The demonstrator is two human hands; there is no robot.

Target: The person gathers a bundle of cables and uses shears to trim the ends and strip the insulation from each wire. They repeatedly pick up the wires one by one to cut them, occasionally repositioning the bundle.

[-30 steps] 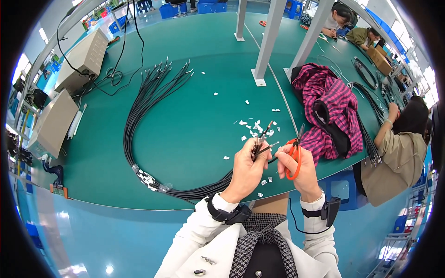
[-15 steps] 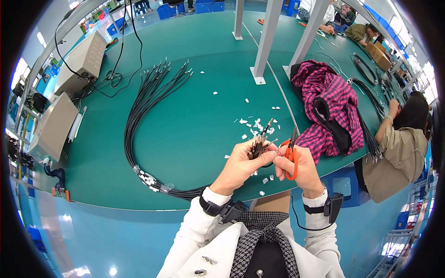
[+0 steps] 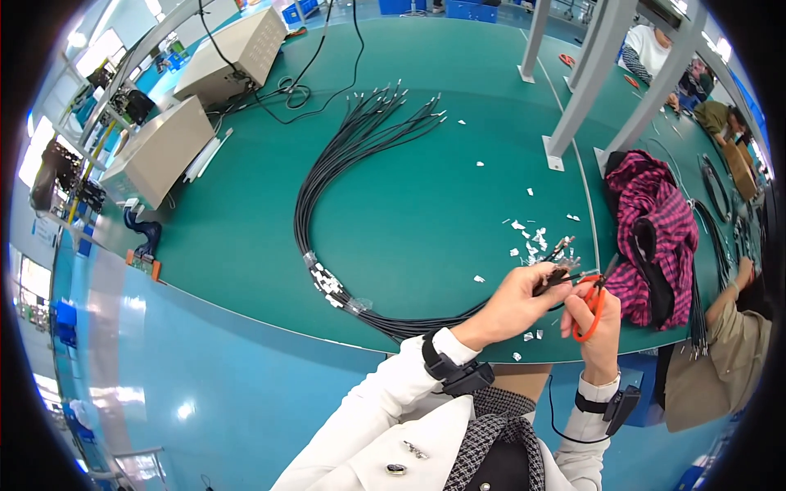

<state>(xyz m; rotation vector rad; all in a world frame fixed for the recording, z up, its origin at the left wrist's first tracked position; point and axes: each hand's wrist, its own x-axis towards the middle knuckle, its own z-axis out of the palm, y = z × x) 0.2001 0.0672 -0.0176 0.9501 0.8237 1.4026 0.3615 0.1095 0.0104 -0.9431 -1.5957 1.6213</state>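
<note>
My left hand (image 3: 517, 309) is closed around one end of a black cable bundle (image 3: 304, 192), whose stripped tips stick out past my thumb and fingers. The bundle curves left over the green table, bound with white labels and clear tape, and fans out at its far end. Orange-handled scissors (image 3: 589, 315) are in my right hand (image 3: 602, 327), its fingers curled through and around the handles. The blades point up and away from me. Both hands are close together above the table's front edge. Whether my right fingertips also pinch a wire is hidden.
White scraps (image 3: 536, 237) lie scattered on the green table (image 3: 442, 204). A pink checked garment (image 3: 655, 229) is at the right, near grey metal posts (image 3: 589, 90). Beige boxy devices (image 3: 160, 151) stand at the left. Co-workers sit at the right, one in a tan top (image 3: 720, 360).
The whole view has swung left, so the table and my hands appear farther right. My right hand has drawn slightly apart from the left; both keep their holds.
</note>
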